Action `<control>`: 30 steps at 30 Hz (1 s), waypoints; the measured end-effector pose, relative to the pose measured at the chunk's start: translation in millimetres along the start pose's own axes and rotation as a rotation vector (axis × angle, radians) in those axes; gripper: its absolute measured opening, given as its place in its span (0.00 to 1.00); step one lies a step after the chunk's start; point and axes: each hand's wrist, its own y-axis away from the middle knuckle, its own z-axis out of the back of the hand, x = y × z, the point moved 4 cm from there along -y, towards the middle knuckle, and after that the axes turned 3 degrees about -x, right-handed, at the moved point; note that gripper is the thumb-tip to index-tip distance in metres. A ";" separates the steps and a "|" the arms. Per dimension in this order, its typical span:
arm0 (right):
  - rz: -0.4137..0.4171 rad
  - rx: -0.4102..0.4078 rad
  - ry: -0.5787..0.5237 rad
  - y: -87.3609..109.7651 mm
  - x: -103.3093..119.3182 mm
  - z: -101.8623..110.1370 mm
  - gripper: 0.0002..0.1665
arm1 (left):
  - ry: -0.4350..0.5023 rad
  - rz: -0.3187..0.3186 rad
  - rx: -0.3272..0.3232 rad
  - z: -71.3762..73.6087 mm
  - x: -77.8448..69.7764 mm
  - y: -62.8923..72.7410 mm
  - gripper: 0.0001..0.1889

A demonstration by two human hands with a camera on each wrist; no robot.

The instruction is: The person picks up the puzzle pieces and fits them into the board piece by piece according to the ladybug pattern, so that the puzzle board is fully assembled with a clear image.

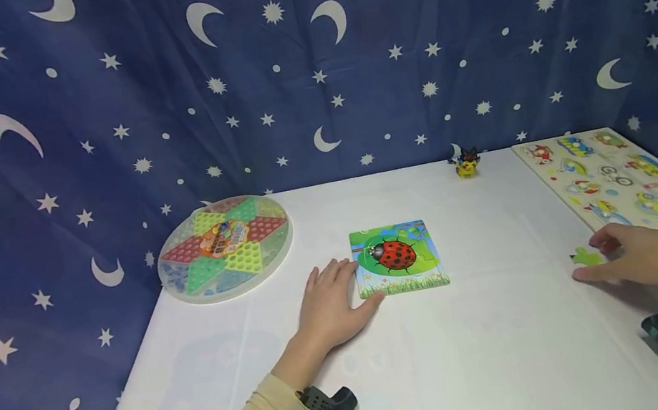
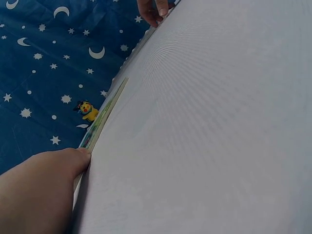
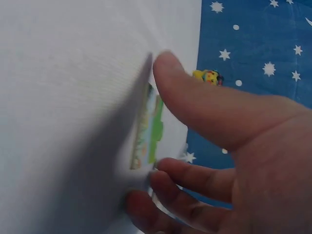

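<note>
A square ladybug puzzle (image 1: 398, 256) lies flat on the white table. My left hand (image 1: 335, 308) rests at its left side, fingers stretched along the left edge and thumb at the lower left corner. In the left wrist view, the thumb of that hand (image 2: 53, 178) meets the puzzle's thin edge (image 2: 105, 114). Off to the right, my right hand (image 1: 647, 253) holds a small green puzzle piece (image 1: 586, 256) between thumb and fingers, low over the table. From the right wrist, the thumb and curled fingers of that hand (image 3: 219, 141) frame the green piece (image 3: 156, 134).
A round Chinese checkers board (image 1: 225, 248) lies at the back left. Toward the back right is a wooden picture board (image 1: 611, 174), just beyond my right hand. A small yellow figurine (image 1: 466, 164) stands at the back edge, before a starry blue curtain (image 1: 280, 68).
</note>
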 end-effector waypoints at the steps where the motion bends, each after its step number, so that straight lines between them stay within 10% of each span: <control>1: 0.019 0.002 0.003 0.3 1.3 0.8 0.58 | 0.001 0.000 -0.006 0.5 0.3 -0.2 0.41; 22: 0.041 -0.020 -0.096 -3.7 7.9 -5.1 0.35 | 0.019 -0.011 -0.024 -1.2 1.1 1.3 0.41; 30: 0.026 -0.038 -0.160 -8.1 14.7 -4.3 0.53 | 0.019 -0.007 -0.013 0.1 1.2 0.9 0.41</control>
